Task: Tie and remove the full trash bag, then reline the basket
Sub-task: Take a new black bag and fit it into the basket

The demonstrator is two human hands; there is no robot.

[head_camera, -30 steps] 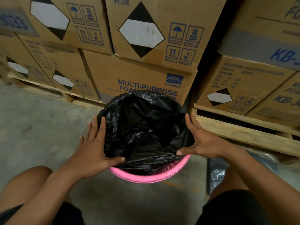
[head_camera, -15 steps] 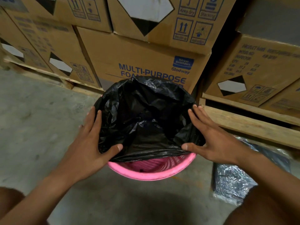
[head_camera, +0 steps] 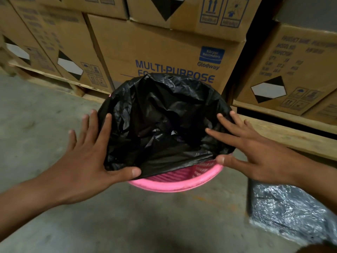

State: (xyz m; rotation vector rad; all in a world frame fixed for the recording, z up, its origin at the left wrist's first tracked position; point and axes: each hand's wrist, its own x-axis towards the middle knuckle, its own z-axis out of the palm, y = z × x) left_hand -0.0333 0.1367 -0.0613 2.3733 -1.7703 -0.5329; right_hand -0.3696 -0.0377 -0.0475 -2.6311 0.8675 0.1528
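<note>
A pink basket (head_camera: 175, 187) stands on the concrete floor with a black bag (head_camera: 164, 125) spread open inside it. The bag covers the far and side rim; the near rim and some pink lattice wall show bare. My left hand (head_camera: 91, 157) lies flat against the bag's left side, fingers spread straight, thumb on the bag's near edge. My right hand (head_camera: 251, 148) lies flat on the right side, fingers spread, thumb tip at the bag's near edge by the rim.
Stacked cardboard boxes (head_camera: 164, 52) on wooden pallets (head_camera: 284, 137) stand right behind the basket. A shiny dark plastic bundle (head_camera: 288, 214) lies on the floor at the lower right. Bare concrete floor (head_camera: 36, 115) stretches to the left.
Both hands have spread their fingers wider and flattened against the bag's sides. The camera has come closer and tilted down.
</note>
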